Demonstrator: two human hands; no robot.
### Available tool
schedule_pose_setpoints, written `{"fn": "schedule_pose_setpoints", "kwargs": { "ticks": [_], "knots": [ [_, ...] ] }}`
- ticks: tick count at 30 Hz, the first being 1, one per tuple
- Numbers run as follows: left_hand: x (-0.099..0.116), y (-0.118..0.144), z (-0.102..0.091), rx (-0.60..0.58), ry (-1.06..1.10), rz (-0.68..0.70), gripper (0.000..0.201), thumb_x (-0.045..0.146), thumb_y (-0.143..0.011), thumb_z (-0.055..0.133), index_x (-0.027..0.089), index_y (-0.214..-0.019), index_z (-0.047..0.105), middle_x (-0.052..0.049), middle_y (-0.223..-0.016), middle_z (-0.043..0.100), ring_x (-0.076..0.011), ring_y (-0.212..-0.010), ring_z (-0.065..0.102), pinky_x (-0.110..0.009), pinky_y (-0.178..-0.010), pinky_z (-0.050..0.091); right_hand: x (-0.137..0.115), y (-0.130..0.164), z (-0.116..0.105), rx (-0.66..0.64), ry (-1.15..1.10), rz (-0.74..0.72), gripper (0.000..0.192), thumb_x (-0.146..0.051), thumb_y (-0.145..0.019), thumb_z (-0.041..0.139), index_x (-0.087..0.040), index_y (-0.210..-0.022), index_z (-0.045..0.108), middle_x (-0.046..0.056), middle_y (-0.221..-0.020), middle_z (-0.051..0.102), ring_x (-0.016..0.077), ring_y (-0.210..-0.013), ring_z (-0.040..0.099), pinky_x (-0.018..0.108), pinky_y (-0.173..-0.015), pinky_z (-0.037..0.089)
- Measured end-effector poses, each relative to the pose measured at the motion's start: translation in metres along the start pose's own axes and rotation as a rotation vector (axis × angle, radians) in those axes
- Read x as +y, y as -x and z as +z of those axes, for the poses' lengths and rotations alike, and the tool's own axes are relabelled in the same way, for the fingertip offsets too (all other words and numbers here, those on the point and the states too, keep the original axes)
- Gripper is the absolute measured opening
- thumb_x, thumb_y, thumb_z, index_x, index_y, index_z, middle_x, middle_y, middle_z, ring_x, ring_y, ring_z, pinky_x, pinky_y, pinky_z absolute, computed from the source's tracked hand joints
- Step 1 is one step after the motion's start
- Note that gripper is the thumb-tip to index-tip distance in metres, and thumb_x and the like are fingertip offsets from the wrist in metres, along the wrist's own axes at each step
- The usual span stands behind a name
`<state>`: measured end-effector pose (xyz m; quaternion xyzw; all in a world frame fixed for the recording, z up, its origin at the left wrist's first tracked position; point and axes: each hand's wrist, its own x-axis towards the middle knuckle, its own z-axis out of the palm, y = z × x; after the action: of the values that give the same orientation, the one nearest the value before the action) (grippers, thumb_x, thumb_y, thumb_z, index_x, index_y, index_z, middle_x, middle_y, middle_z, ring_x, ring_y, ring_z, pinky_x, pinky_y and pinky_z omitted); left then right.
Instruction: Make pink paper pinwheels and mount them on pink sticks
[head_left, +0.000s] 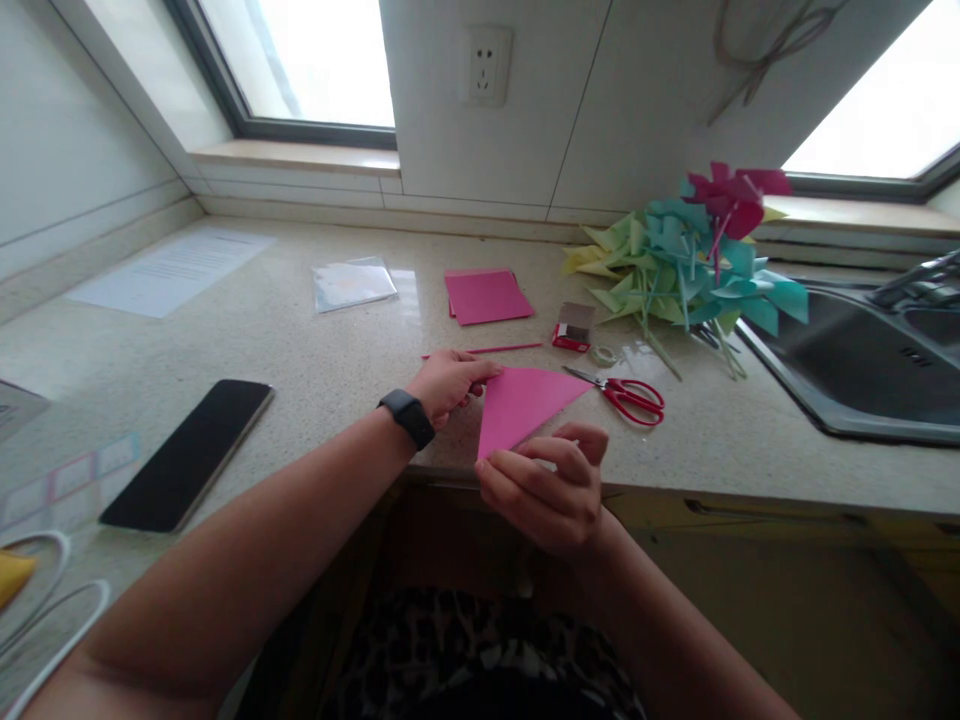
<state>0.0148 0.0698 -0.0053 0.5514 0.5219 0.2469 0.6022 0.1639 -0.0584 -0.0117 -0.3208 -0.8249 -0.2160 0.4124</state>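
Triangular pink paper [525, 405] at the front edge of the pale speckled desk [300, 400], between the two hands. Left hand [450, 388], black watch [407, 418] on its wrist, pinches the upper left corner between thumb and fingers. Right hand [551, 485] pinches the lowest corner, thumb tip against the paper, other fingers curled in toward the palm. Third corner points right, meeting the blades of red-handled scissors [636, 400] in this view; contact uncertain. Just beyond the left hand, a thin red stick [506, 349] lies crosswise. Farther back, a small stack of darker pink squares [489, 297], edges slightly out of line. Right of these, a small red box [574, 328], and near it a roll of tape [603, 355]. Paper pinwheels [667, 260] heaped by the sink [892, 370]: yellow, green, teal, one deep pink on top. Left side: dark-screened phone [191, 455] lying flat, clear packet [354, 284] behind, printed sheet [176, 268] near the wall. Patterned dark cloth at the lap.
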Motion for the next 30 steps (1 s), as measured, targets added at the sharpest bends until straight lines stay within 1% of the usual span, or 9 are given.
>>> {"fn": "schedule_pose_setpoints", "kwargs": {
  "ticks": [5,9,14,18,22,25,27,28,30],
  "knots": [
    [0.001,0.000,0.000,0.028,0.017,-0.004,0.032,0.036,-0.097,0.062,0.015,-0.121,0.062,-0.010,-0.120,0.065,-0.0231,-0.101,0.066,-0.043,-0.086,0.058,-0.010,-0.001,0.001,0.008,-0.048,-0.083,0.010,-0.022,-0.089,0.071,-0.031,-0.092,0.074,-0.014,-0.100,0.076,0.0134,-0.084,0.057,0.040,-0.078,0.038],
    [0.001,0.000,0.000,0.038,0.034,-0.005,0.034,0.035,-0.097,0.063,0.016,-0.124,0.061,-0.011,-0.124,0.064,-0.0242,-0.104,0.066,-0.045,-0.088,0.057,-0.020,-0.002,-0.004,0.028,-0.121,-0.094,0.010,-0.021,-0.088,0.069,-0.029,-0.091,0.074,-0.011,-0.100,0.076,0.0140,-0.082,0.056,0.037,-0.076,0.042],
    [0.001,-0.001,-0.001,0.036,0.049,-0.009,0.035,0.035,-0.096,0.063,0.016,-0.125,0.060,-0.011,-0.125,0.063,-0.0245,-0.105,0.065,-0.045,-0.088,0.057,-0.016,0.010,-0.012,0.031,-0.121,0.061,0.015,-0.019,-0.085,0.074,-0.023,-0.100,0.071,-0.004,-0.091,0.077,0.0154,-0.081,0.060,0.037,-0.078,0.046],
    [0.001,0.000,0.001,0.021,0.050,-0.008,0.035,0.035,-0.096,0.063,0.016,-0.126,0.060,-0.011,-0.125,0.063,-0.0247,-0.106,0.065,-0.046,-0.088,0.057,-0.001,0.017,-0.007,0.019,-0.016,0.206,0.031,-0.014,-0.079,0.081,-0.023,-0.105,0.067,0.001,-0.096,0.078,0.0179,-0.090,0.065,0.038,-0.086,0.047],
    [0.000,0.001,0.001,0.002,0.047,-0.003,0.035,0.034,-0.097,0.062,0.016,-0.126,0.060,-0.011,-0.125,0.063,-0.0245,-0.105,0.065,-0.046,-0.088,0.057,0.012,0.014,-0.001,-0.006,0.025,0.210,0.026,-0.012,-0.082,0.079,-0.024,-0.102,0.067,0.000,-0.096,0.078,0.0185,-0.089,0.067,0.040,-0.089,0.045],
    [0.001,0.004,0.000,-0.013,0.052,0.013,0.030,0.038,-0.096,0.063,0.013,-0.112,0.065,-0.008,-0.106,0.068,-0.0177,-0.084,0.067,-0.033,-0.071,0.057,0.020,0.006,-0.004,0.006,-0.017,0.204,0.024,-0.010,-0.083,0.077,-0.024,-0.100,0.067,-0.001,-0.093,0.078,0.0178,-0.085,0.068,0.040,-0.086,0.046],
    [0.004,0.006,-0.001,-0.041,0.054,0.022,0.034,0.047,-0.093,0.064,0.013,-0.097,0.068,-0.005,-0.088,0.069,-0.0117,-0.064,0.060,-0.023,-0.052,0.045,0.025,0.000,-0.010,0.029,-0.066,0.229,0.023,-0.008,-0.083,0.076,-0.023,-0.098,0.067,0.001,-0.091,0.077,0.0186,-0.085,0.067,0.041,-0.084,0.047],
    [0.007,0.008,-0.002,-0.063,0.052,0.024,0.040,0.053,-0.090,0.064,0.013,-0.091,0.069,-0.005,-0.081,0.068,-0.0101,-0.057,0.056,-0.021,-0.046,0.037,0.027,-0.004,-0.015,0.039,-0.098,0.251,0.023,-0.007,-0.083,0.074,-0.022,-0.098,0.066,0.002,-0.091,0.076,0.0192,-0.085,0.067,0.041,-0.083,0.049],
    [0.012,0.011,-0.005,-0.113,0.031,0.022,0.053,0.067,-0.085,0.061,0.015,-0.085,0.071,-0.006,-0.076,0.070,-0.0101,-0.052,0.052,-0.022,-0.044,0.030,0.030,-0.011,-0.025,0.054,-0.175,0.314,0.022,-0.006,-0.084,0.071,-0.022,-0.099,0.066,0.004,-0.091,0.074,0.0197,-0.086,0.067,0.041,-0.082,0.051]
  ]
}}
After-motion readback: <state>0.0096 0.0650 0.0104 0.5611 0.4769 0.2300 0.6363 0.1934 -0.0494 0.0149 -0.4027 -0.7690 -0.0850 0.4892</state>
